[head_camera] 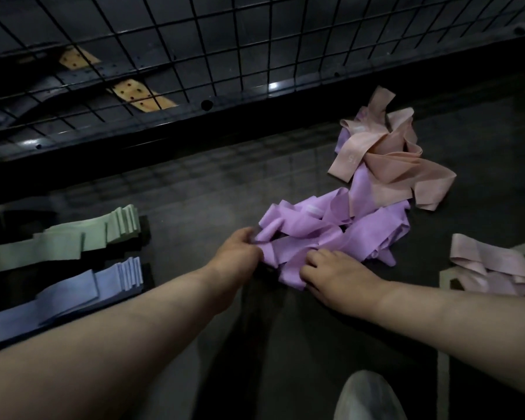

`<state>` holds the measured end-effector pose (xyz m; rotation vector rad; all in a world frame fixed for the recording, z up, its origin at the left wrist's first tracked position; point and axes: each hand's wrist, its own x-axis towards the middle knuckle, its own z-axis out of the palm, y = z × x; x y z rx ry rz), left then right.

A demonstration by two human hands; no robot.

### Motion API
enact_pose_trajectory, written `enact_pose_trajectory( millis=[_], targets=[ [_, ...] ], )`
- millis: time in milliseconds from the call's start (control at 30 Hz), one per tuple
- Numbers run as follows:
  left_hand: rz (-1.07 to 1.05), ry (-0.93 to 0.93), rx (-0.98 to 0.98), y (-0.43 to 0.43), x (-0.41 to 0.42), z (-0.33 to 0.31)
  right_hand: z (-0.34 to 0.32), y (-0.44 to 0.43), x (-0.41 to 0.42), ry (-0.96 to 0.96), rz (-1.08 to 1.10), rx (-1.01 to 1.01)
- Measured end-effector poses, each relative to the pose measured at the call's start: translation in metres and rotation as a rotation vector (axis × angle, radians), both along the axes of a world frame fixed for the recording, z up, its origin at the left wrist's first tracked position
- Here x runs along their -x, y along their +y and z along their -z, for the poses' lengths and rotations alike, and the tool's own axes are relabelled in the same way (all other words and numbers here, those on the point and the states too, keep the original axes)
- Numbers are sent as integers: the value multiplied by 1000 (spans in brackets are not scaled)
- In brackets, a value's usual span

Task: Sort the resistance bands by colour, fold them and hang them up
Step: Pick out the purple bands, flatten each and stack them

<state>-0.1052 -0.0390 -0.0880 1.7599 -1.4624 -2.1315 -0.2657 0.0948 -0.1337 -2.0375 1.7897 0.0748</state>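
Observation:
A tangled heap of purple bands lies on the dark floor in the middle. My left hand grips the left end of a purple band. My right hand rests on the heap with its fingers curled into the purple bands. Behind the purple ones sits a loose pile of peach bands. At the left lie a folded stack of green bands and, nearer to me, a folded stack of blue bands. A pale pink bundle lies at the right edge.
A black wire grid rack stands along the back, with dark equipment and tan perforated pieces behind it. A white shoe tip shows at the bottom. A pale floor line runs at the lower right.

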Motion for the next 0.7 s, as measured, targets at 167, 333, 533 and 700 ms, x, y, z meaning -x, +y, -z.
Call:
enact_pose_trajectory(
  millis=[167,333,533,700],
  targets=[
    [41,13,4,21,-26,-2,-23,-8,-12,-378,264,-59],
    [130,152,24,31,-48,-11,-61,-30,-33,-874,657,-163],
    [135,222,7,20,-61,-12,-84,-52,-48,-1331,1012,-206],
    [100,163,143,25,-80,-24,-101,-61,-67,-1183,820,-231]
  ],
)
